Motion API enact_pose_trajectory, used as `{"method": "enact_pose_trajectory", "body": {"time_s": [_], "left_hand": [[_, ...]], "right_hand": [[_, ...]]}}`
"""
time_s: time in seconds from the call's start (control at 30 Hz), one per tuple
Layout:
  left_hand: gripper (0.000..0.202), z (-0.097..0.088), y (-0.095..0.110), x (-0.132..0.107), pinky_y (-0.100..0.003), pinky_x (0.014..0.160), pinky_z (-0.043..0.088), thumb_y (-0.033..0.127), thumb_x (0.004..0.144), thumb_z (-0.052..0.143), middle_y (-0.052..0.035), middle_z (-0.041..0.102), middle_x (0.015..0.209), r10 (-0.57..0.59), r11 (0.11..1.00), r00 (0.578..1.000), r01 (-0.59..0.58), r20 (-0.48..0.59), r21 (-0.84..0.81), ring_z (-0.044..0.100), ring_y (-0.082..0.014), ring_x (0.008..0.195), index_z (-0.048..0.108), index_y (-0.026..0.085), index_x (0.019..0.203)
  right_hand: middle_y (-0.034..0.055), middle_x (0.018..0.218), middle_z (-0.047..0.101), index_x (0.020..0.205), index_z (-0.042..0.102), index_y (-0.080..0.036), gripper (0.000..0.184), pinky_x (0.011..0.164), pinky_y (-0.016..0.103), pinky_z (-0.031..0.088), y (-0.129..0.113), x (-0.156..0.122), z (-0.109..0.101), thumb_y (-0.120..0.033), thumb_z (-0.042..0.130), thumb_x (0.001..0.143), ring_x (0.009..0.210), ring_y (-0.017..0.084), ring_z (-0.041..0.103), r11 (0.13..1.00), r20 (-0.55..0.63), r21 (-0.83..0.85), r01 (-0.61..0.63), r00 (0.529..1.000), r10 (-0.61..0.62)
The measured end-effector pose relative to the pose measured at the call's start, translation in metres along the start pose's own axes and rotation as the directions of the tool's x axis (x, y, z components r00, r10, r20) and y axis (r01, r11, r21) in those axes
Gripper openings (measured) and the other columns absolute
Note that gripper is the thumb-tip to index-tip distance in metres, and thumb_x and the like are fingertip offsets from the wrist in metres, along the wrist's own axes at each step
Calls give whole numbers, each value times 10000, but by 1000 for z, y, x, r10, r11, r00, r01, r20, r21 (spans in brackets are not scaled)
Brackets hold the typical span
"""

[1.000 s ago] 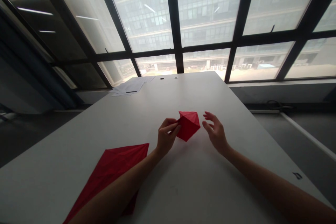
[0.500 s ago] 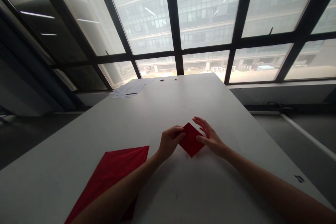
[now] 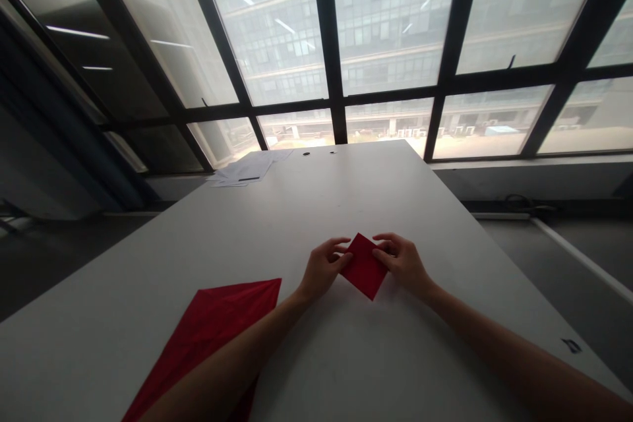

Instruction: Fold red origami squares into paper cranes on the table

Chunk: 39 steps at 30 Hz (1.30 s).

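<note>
A small red square of folded paper (image 3: 364, 268) is held up just over the white table, one corner pointing toward me. My left hand (image 3: 324, 268) pinches its left edge between thumb and fingers. On the right edge, my right hand (image 3: 403, 265) grips it with the thumb on the front face and curled fingers behind. The fingertips behind the paper are partly hidden. A larger red sheet (image 3: 212, 323) lies flat to the left, partly covered by my left forearm.
White papers (image 3: 242, 168) with a dark pen-like object (image 3: 248, 179) lie at the table's far left. A small dark item (image 3: 572, 345) sits near the right edge of the table (image 3: 346, 194). Tall windows stand beyond, and a dark curtain (image 3: 64, 112) hangs at left.
My right hand has closed its fingers onto the paper's right edge, where before they were spread. The red square has turned slightly, its lower corner shifting right.
</note>
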<state>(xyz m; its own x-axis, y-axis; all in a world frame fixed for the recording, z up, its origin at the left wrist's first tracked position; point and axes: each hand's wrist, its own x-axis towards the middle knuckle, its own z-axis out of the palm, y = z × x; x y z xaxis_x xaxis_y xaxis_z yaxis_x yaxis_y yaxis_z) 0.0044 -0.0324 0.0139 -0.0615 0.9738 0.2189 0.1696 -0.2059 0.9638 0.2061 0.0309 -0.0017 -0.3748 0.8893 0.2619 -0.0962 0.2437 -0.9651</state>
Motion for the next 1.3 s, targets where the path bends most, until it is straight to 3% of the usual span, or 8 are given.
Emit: {"method": "enact_pose_trajectory", "body": {"time_s": [0.17,0.27,0.4,0.53,0.63,0.77,0.97,1.3], "left_hand": [[218,-2,-8,4,-365,852,578,200,887,573,-90,729,1091,161,910,987,-144,-10,389,700,-229,964,746,182,1020],[303,-4,-8,3,-396,1050,467,154,915,517,-61,661,1277,275,759,952,-302,135,577,610,-222,1186,725,236,1120],[432,-4,-6,-1,-430,1190,277,220,1000,405,-29,502,1475,194,591,877,-463,440,661,411,-198,1403,505,285,1416],[606,-3,-7,-2,-488,1219,146,385,1006,413,-47,273,1600,26,480,821,-511,571,713,209,-225,1495,202,267,1561],[650,-3,-9,-3,-482,1222,104,458,1006,379,-41,224,1615,-19,442,814,-515,581,735,151,-224,1508,124,271,1574],[667,-2,-10,-4,-457,1222,69,522,1009,321,-38,182,1627,-27,413,829,-500,559,761,96,-216,1517,83,266,1578],[696,-2,-9,-6,-449,1216,56,597,999,256,-45,144,1634,-55,382,846,-473,531,794,70,-226,1519,55,268,1579],[728,-5,-13,-5,-391,1214,87,621,985,278,-74,173,1629,-40,390,865,-448,501,805,155,-216,1507,125,225,1576]], "right_hand": [[44,790,714,956,691,-168,182,637,295,506,6,0,-1,-281,655,818,715,191,653,969,-45,-243,36,998,-49],[35,808,721,944,694,-182,148,673,289,500,7,-1,0,-239,622,829,723,181,656,924,5,-378,57,998,-59],[40,877,708,920,702,-208,131,785,309,487,4,-3,1,-213,587,855,823,188,635,727,108,-667,164,986,-123],[79,1074,686,985,705,-214,190,947,345,437,-2,-7,2,-224,528,915,1042,209,588,521,196,-816,249,968,-155],[98,1287,633,1226,634,-203,331,1047,368,384,-2,-13,6,-245,431,967,1199,212,543,472,279,-827,305,952,-126],[150,1562,351,1511,334,-106,561,1185,478,199,4,-21,13,-320,352,992,1446,255,309,396,408,-838,375,913,-1],[141,1611,184,1556,195,-89,640,1200,549,84,9,-21,12,-406,275,1005,1503,275,125,327,433,-864,382,896,98],[158,1606,179,1543,235,-73,630,1192,570,23,3,-22,11,-403,261,1006,1505,266,122,316,423,-873,370,899,116]]}}
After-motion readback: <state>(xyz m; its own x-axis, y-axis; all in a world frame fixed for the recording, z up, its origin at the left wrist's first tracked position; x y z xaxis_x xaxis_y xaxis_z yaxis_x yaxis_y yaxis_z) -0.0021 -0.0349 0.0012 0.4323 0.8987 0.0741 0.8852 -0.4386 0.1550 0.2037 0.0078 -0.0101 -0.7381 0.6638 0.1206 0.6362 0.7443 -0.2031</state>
